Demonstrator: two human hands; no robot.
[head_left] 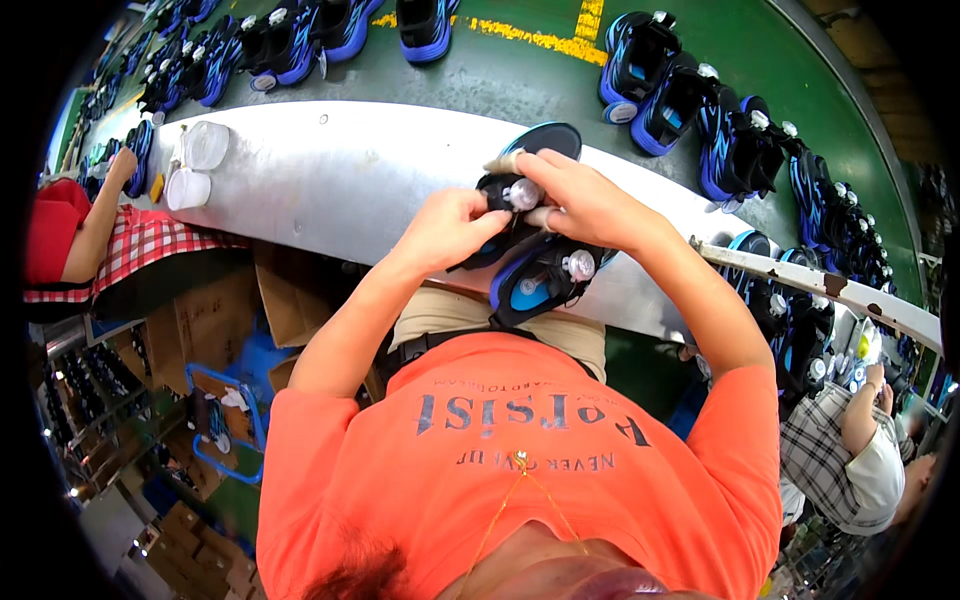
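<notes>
On the metal bench in front of me is a black and blue sports shoe with a clear, knob-like round piece on its upper. My left hand pinches the shoe's near left side, fingers together. From the other side my right hand, wearing beige finger covers, grips the same shoe around the clear piece. Both hands partly hide this shoe. Below them, close to my lap, lies a second shoe with a blue insole and its own clear piece. A dark, blue-edged oval sole shows just beyond my right fingers.
Clear plastic tubs stand at the bench's left end, near a co-worker in red. Rows of similar shoes line the green surface beyond. A worn metal rail runs at the right, with another person behind.
</notes>
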